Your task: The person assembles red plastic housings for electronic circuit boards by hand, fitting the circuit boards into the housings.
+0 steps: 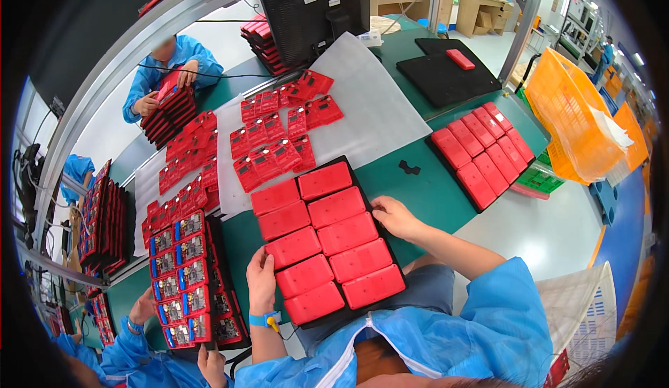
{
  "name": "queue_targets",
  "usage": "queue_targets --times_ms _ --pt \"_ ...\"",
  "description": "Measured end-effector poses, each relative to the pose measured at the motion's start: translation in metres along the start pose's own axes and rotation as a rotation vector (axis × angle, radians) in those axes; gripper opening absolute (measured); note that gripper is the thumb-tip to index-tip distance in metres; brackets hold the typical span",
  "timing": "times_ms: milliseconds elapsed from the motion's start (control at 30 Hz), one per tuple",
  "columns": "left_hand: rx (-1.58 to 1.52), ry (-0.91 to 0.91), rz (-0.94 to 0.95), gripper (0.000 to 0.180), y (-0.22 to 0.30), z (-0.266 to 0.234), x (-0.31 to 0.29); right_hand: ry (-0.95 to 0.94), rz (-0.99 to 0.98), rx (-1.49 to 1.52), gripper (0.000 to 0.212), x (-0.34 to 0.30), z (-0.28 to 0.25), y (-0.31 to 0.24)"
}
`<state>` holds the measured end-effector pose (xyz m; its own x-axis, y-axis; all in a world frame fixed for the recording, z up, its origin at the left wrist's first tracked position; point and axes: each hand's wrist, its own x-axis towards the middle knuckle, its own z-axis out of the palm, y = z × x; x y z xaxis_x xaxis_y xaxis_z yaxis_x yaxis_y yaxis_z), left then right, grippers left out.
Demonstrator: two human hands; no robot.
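A black tray (357,179) filled with two columns of red plastic cases (341,233) lies tilted in front of me, over the near edge of the table and my lap. My left hand (261,275) grips its left edge, thumb up by a red case, a blue wrist strap below. On the opposite side, my right hand (392,215) is closed on the tray's right edge near the upper cases. Both hands' undersides are hidden. Further right on the green table sits a second black tray (481,209) of red cases.
At left, a co-worker's hands (144,308) hold a tray of red cases with circuit boards (182,276). Red boards (268,127) lie on a white sheet (376,85). A monitor (317,15), black mats (446,78) and an orange crate (564,102) stand around. Another person handles stacked trays (167,113).
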<state>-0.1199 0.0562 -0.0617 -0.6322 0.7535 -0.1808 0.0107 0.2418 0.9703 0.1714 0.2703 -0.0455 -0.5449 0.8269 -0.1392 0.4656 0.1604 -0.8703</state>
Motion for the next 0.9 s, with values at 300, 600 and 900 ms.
queue_targets --times_ms 300,600,900 --pt "-0.098 -0.021 -0.13 0.042 0.02 -0.012 -0.017 -0.085 0.124 0.21 0.031 0.022 -0.014 -0.012" --pt "-0.128 -0.179 -0.397 0.02 0.012 -0.016 -0.173 0.238 -0.551 -0.455 0.025 0.124 -0.02 -0.023" --pt "-0.743 -0.215 -0.562 0.031 -0.03 0.039 -0.182 0.04 -0.617 -0.569 0.033 0.196 0.007 -0.015"
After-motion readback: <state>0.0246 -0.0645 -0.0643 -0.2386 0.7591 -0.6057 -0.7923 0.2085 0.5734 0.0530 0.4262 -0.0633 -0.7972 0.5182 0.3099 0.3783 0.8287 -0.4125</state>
